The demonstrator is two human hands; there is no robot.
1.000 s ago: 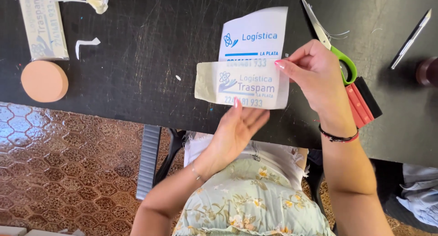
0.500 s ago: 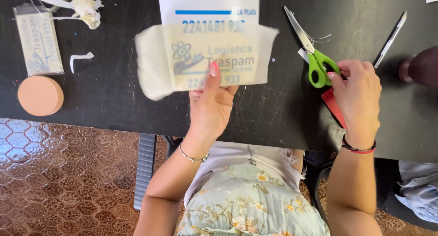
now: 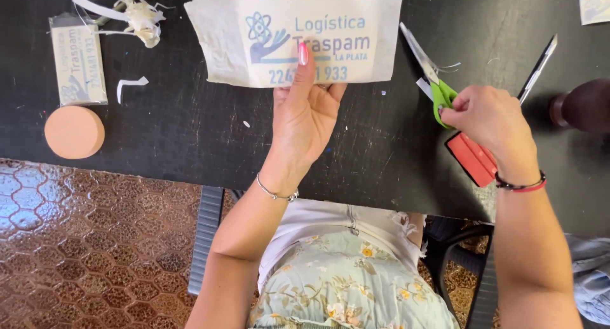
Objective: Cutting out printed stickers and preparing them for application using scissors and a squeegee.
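Since half a second ago, the right hand [image 3: 492,122] is closing further over the green handles of the scissors [image 3: 427,71], and the printed sheet [image 3: 298,33] is sitting flatter and wider across the far middle of the black table [image 3: 190,132]. Sheet's long axis is running left to right, its print reading upright from the near side; its far edge is running out of frame. Left hand [image 3: 305,116] is reaching up from the near edge, fingers loosely extended, index fingertip pressing on the sheet's lower middle and the others touching its near edge; not clenched. Right hand is curling around the scissor handles, grasping them; blades are pointing far-left, lying on the table just right of the sheet. A red flat object [image 3: 473,158] is lying partly under that hand.
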